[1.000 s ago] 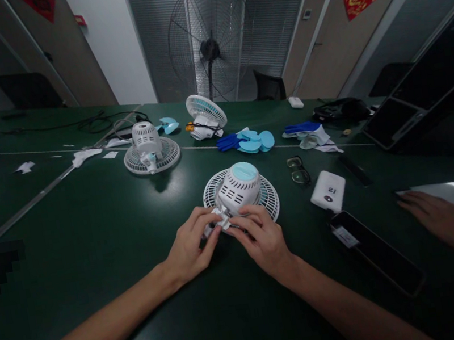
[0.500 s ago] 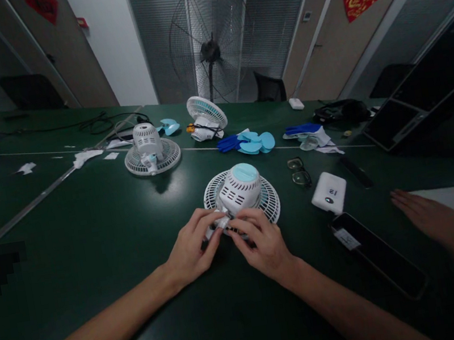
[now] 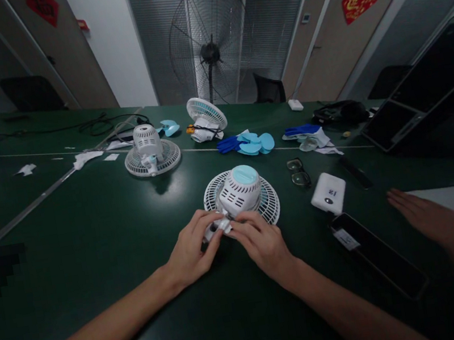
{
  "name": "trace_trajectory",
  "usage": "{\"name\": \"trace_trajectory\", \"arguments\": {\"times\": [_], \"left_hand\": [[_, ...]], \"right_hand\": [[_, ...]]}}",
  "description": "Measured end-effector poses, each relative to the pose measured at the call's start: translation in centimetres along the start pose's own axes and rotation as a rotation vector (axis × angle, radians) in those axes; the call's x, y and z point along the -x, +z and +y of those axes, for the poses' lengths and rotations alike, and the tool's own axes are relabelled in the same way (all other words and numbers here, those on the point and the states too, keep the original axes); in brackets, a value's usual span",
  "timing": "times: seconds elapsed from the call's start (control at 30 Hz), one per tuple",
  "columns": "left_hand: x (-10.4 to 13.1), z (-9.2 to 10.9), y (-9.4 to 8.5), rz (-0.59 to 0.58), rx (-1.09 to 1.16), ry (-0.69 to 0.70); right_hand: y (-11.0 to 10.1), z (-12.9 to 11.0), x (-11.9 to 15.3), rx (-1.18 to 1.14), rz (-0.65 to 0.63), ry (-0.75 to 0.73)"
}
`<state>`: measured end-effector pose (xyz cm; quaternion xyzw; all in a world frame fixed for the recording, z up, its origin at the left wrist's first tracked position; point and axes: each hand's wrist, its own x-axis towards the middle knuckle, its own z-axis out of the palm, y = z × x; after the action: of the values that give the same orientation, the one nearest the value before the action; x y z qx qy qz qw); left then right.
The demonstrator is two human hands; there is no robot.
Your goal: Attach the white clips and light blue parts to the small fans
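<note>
A white fan head (image 3: 237,191) with a pale blue cap lies on the green table, its round grille face down. At its near side sticks out a small white bracket or clip (image 3: 215,228). My left hand (image 3: 195,243) pinches this piece between thumb and fingers from the left. Bent fingers of my right hand (image 3: 264,241) close on the same piece from the right, next to the grille's rim. The contact between fingertips and bracket is partly hidden.
A second fan head (image 3: 148,145) and a small fan (image 3: 205,119) stand farther back, near blue fan blades (image 3: 256,143). To the right are glasses (image 3: 299,173), a white power bank (image 3: 329,193) and a phone (image 3: 378,255). Another person's hand (image 3: 433,218) rests at the right.
My right hand's fingers have shifted slightly at the bracket, leaving more of it showing. My left hand keeps its hold, and the fan head stays in place.
</note>
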<state>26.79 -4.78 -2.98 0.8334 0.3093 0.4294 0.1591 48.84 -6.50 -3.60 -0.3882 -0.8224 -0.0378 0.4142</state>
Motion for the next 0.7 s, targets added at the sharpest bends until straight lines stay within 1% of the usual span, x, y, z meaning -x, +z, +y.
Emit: {"name": "trace_trajectory", "arguments": {"times": [0.27, 0.33, 0.53, 0.7], "left_hand": [[0.01, 0.01, 0.18, -0.011, 0.002, -0.009], [0.02, -0.05, 0.19, -0.011, 0.011, -0.016], [0.08, -0.27, 0.18, 0.005, 0.034, -0.026], [0.18, -0.36, 0.26, 0.004, 0.034, -0.022]], "right_hand": [[0.04, -0.57, -0.26, -0.044, -0.026, 0.092], [0.0, -0.43, -0.2, -0.056, -0.012, 0.081], [0.05, 0.3, 0.17, 0.004, -0.019, -0.072], [0.1, 0.11, -0.07, -0.008, 0.058, -0.006]]}}
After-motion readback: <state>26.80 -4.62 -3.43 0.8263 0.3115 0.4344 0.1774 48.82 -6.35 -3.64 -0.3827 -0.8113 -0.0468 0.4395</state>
